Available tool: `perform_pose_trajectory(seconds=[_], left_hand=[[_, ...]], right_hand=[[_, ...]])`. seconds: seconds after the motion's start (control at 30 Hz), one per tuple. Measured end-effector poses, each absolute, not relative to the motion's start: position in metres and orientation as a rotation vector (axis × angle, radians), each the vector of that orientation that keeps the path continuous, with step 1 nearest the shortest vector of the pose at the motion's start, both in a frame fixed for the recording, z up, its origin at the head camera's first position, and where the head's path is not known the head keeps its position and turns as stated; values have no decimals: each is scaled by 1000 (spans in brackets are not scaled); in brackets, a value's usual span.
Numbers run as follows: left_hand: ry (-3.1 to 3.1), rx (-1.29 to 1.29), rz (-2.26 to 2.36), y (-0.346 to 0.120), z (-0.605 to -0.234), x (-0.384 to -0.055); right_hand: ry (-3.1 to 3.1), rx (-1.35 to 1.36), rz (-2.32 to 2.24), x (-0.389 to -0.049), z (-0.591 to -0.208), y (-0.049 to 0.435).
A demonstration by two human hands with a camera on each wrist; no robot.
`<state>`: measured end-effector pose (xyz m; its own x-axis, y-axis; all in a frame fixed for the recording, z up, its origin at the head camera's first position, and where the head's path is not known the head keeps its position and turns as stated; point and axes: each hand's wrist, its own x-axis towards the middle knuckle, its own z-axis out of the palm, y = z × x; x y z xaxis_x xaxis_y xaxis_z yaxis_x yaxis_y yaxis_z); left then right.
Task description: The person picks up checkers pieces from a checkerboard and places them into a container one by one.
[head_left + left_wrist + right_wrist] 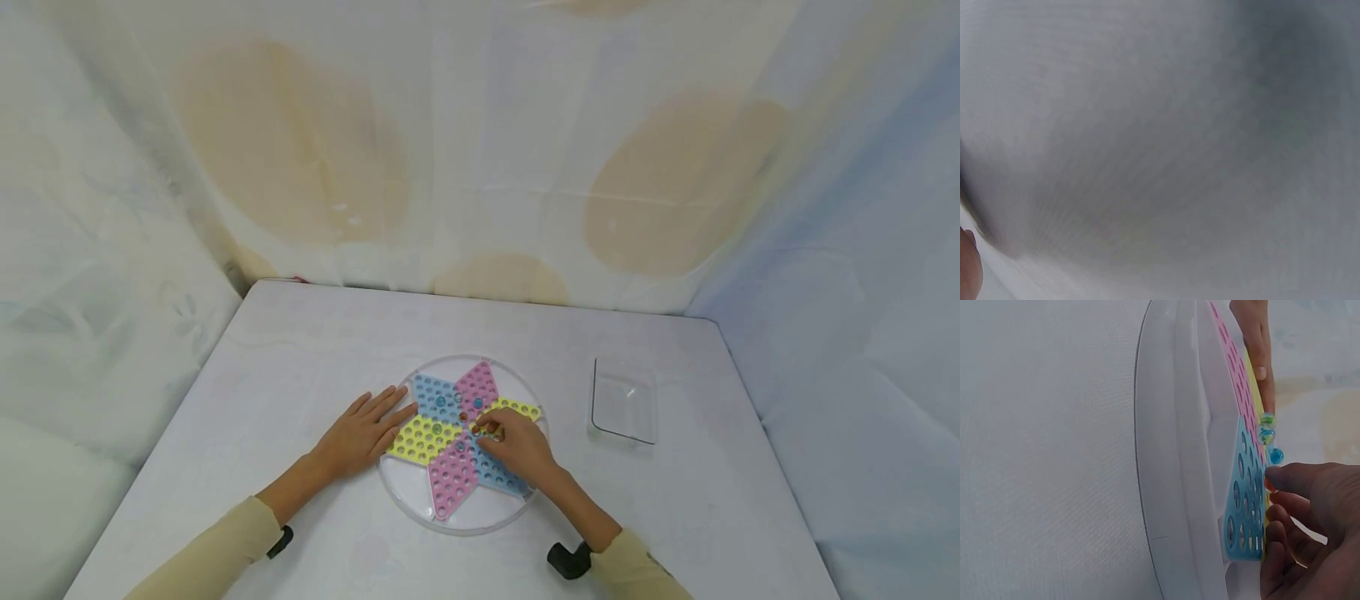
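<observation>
A round Chinese checkers board (452, 482) with pink, blue and yellow points lies on the table. Thumb and index finger of my right hand (522, 450) pinch an orange-red marble (1269, 485) close over the middle of the board; the other fingers are bent against its surface. My left hand (358, 440) lies with fingers spread, fingertips over the board's left edge. Several marbles sit in the holes, among them a blue marble (477, 403), a green marble (437, 429) and another reddish marble (462, 417). The left wrist view shows mostly blurred white tabletop.
To the right of the board stands a clear plastic box (624, 404) on the white table (315, 333). Pale fabric curtains (480, 167) with tan spots close off the back and both sides. Dark camera mounts (568, 561) sit at the wrists.
</observation>
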<state>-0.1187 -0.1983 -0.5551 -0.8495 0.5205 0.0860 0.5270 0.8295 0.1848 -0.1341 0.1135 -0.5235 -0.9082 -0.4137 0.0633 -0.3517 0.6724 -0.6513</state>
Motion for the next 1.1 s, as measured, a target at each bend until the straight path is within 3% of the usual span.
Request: perform_pose_trajectory(seconds=[0.4, 1.1], left_hand=[[-2969, -848, -331, -199, -559, -120], [-2971, -852, -309, -200, -561, -120]], right_hand=[[2845, -648, -998, -137, -527, 110], [2690, -540, -1322, -134, -529, 121]])
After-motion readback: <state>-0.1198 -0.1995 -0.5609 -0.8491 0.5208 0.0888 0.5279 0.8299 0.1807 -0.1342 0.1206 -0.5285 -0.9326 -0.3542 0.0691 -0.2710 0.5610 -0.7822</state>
